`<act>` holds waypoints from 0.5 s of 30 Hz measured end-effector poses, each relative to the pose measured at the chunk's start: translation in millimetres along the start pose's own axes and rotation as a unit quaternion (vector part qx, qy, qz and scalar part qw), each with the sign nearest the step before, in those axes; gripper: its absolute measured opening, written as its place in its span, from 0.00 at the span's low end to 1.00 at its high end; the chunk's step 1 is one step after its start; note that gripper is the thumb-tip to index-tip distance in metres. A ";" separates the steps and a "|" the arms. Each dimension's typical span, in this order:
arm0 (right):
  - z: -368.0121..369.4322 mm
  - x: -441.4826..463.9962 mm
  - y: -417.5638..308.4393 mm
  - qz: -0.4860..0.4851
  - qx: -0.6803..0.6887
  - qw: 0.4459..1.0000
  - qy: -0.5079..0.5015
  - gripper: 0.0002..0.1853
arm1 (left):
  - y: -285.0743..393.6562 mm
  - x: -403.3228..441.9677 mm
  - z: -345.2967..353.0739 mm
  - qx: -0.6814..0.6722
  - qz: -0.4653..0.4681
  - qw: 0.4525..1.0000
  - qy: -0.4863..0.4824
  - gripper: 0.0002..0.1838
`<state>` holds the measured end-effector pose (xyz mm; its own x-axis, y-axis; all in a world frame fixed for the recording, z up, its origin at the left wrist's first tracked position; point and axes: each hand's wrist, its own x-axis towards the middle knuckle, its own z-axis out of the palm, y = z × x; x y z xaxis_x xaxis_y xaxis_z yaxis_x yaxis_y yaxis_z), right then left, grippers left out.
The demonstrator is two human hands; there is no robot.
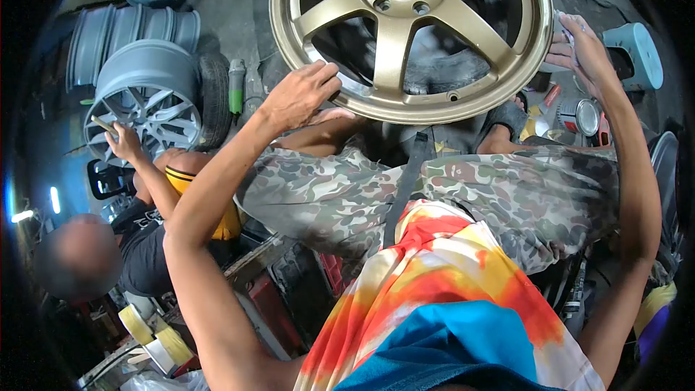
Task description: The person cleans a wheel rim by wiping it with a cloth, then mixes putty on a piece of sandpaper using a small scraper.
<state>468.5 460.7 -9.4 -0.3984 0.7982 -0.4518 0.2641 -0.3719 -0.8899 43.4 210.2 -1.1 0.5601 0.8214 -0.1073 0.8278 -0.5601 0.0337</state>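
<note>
A gold multi-spoke wheel rim (391, 51) lies face up in front of my knees. My left hand (308, 94) is closed at its near left edge, fingers curled over the lip. A pale bright strip runs along the lip beside these fingers; I cannot tell if it is tape or shine. On the opposite side, my right hand (585, 51) rests against the rim's outer edge with its fingers stretched and apart. Whitish marks show on those fingers. Beneath the spokes, a dark, smeared surface is partly visible.
Grey wheel rims (148, 69) and a tire (215, 98) stand at left, near a grey-green power tool (236, 87). Another person's hand (127, 143) holds a small stick there. A paint can (579, 116) and light-blue container (637, 54) sit at right. Tape rolls (136, 324) lie lower left.
</note>
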 end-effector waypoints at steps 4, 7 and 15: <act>9.8 -3.1 -8.8 -0.017 -0.010 0.999 0.033 0.18 | 9.7 0.3 2.4 0.020 -0.010 1.000 0.010 0.26; 8.2 5.3 -14.9 -0.039 -0.024 0.996 0.076 0.19 | 19.9 7.8 3.4 0.015 -0.028 0.999 0.042 0.26; -62.3 123.0 -38.0 -0.123 -0.085 0.973 0.174 0.20 | 105.6 97.5 9.7 0.043 -0.111 0.968 0.221 0.30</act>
<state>464.2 602.5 -27.2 -0.1549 0.9764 -0.1506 0.3521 -0.0879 -0.9318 185.1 230.1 -17.7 0.3438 0.8775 0.3343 0.9342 -0.3557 -0.0269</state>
